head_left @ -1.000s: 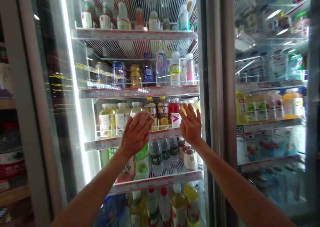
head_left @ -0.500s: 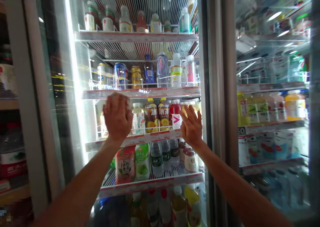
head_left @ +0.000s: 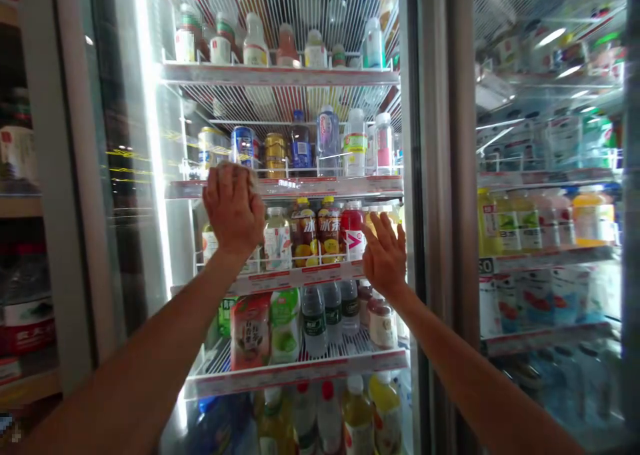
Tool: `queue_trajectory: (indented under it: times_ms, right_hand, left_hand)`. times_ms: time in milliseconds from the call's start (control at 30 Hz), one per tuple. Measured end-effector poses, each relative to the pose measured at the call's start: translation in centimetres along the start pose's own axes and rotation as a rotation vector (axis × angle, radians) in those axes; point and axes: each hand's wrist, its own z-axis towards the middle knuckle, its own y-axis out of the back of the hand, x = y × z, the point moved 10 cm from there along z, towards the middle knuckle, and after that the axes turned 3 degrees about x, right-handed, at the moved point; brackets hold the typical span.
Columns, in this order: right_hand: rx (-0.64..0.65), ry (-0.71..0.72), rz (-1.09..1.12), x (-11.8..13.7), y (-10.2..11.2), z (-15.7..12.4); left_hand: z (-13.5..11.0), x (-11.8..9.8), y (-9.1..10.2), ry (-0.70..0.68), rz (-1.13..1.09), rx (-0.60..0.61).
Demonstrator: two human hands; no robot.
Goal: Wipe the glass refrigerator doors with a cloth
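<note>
Left hand [head_left: 233, 209]: fingers close together over the cloth; whether they grip cannot be told.
Cloth [head_left: 254, 177]: under the left fingers, at the glass door [head_left: 129, 153].
Right hand [head_left: 384, 255]: fingers spread, near the red bottle [head_left: 353, 219].

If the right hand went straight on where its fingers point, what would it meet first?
Probably the glass pane, judging by the reflections; the right hand may be touching it, though depth is unclear. Beyond, in the picture, the fingers line up with the red-edged shelf front.
</note>
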Motion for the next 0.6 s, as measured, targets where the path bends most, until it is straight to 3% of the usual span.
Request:
queue_trajectory:
  times_ms: [67, 167, 233, 300, 400, 467, 533, 600]
  right_hand:
    - [0.000, -0.007, -0.012, 0.0, 0.0, 0.0]
    - [-0.002, -0.003, -0.028, 0.1, 0.2, 0.1]
    - [-0.013, 0.008, -0.032, 0.3, 0.4, 0.2]
    - [-0.017, 0.016, -0.035, 0.3, 0.4, 0.2]
    - [-0.015, 0.019, -0.031, 0.2, 0.2, 0.1]
    - [-0.023, 0.020, -0.016, 0.1, 0.2, -0.1]
    - [-0.040, 0.010, 0.005, 0.2, 0.5, 0.0]
    - [-0.060, -0.044, 0.035, 0.4, 1.1, 0.6]
  left_hand:
    - [0.0, -1.7, -0.8, -0.019, -0.008, 0.027]
    - [-2.4, -8.2, -3.5, -0.405, -0.043, 0.240]
    - [-4.2, -10.3, -4.3, -0.604, -0.058, 0.343]
    - [-3.5, -8.8, -3.7, -0.566, -0.050, 0.320]
    - [-0.5, -2.8, -1.2, -0.198, -0.020, 0.103]
    - [-0.1, -0.7, -0.5, -0.039, -0.025, 0.019]
    - [-1.0, -2.5, -1.5, -0.100, -0.067, 0.062]
    - [-2.6, -6.2, -2.9, -0.258, -0.130, 0.133]
